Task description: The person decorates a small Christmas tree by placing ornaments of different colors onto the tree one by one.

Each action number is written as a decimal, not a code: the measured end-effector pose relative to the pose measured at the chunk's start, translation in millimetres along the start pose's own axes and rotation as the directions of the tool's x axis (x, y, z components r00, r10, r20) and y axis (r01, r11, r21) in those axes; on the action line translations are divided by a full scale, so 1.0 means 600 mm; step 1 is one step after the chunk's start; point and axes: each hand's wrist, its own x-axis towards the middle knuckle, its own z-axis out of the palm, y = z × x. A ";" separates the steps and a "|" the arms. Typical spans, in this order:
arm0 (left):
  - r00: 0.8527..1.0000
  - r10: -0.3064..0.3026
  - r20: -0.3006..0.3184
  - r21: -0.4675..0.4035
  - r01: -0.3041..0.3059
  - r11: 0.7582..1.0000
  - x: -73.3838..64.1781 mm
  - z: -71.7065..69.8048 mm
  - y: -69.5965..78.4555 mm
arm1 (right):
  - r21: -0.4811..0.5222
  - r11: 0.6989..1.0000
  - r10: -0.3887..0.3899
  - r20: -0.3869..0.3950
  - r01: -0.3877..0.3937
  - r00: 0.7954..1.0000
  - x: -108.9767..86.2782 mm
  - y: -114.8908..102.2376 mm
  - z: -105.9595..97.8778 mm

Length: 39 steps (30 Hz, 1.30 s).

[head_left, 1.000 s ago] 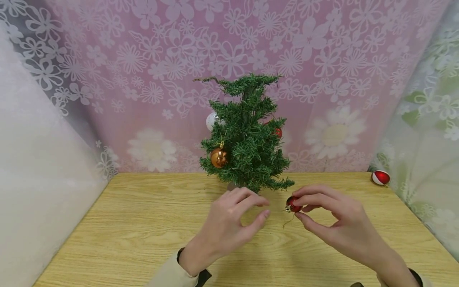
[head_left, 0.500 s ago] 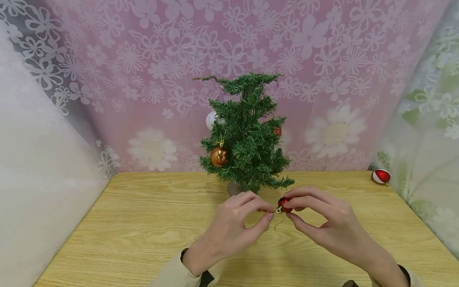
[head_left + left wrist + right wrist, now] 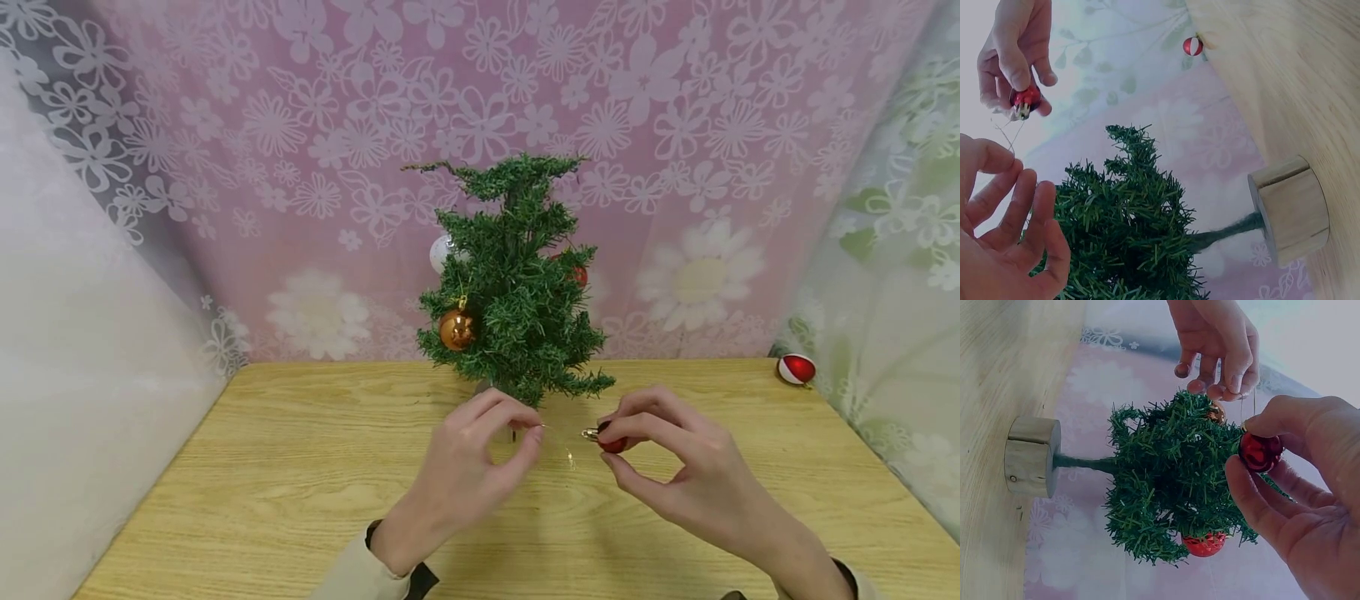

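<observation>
Between thumb and fingers, my right hand (image 3: 682, 467) holds a small shiny red bauble (image 3: 612, 438), its gold cap turned toward the left hand. My left hand (image 3: 468, 475) pinches the thin gold thread (image 3: 1012, 145) of that bauble with thumb and forefinger, and the thread runs across the gap between the hands. Just behind both hands stands a small artificial Christmas tree (image 3: 525, 308) on a wooden stump base (image 3: 1294, 209). A copper-coloured bauble (image 3: 457, 330), a white bauble (image 3: 444, 254) and a red bauble (image 3: 1204, 544) hang on it, the last two partly hidden by branches.
A red and white bauble (image 3: 797, 369) lies at the back right corner of the wooden table (image 3: 300, 467). Floral curtains (image 3: 360, 167) enclose the table at the back and sides.
The left hand reached the bauble's thread, pinched it and drew it left. The right hand moved slightly left with the bauble, whose cap now points left.
</observation>
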 end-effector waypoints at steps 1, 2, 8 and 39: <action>1.000 -0.004 -0.013 -0.012 0.004 1.000 0.000 -0.001 -0.001 | 0.004 1.000 -0.008 -0.005 0.008 1.000 -0.001 0.001 0.001; 1.000 -0.007 -0.025 -0.018 0.007 1.000 0.000 -0.001 -0.002 | 0.011 1.000 -0.019 -0.010 0.019 1.000 -0.001 0.003 0.002; 0.997 -0.028 -0.069 -0.027 0.026 0.999 0.000 -0.004 -0.005 | 0.038 0.998 -0.054 -0.018 0.055 0.998 -0.001 0.008 0.006; 0.996 0.045 -0.082 -0.019 -0.047 0.999 -0.002 0.000 0.005 | 0.024 0.979 0.203 -0.120 -0.201 0.972 0.001 0.003 0.038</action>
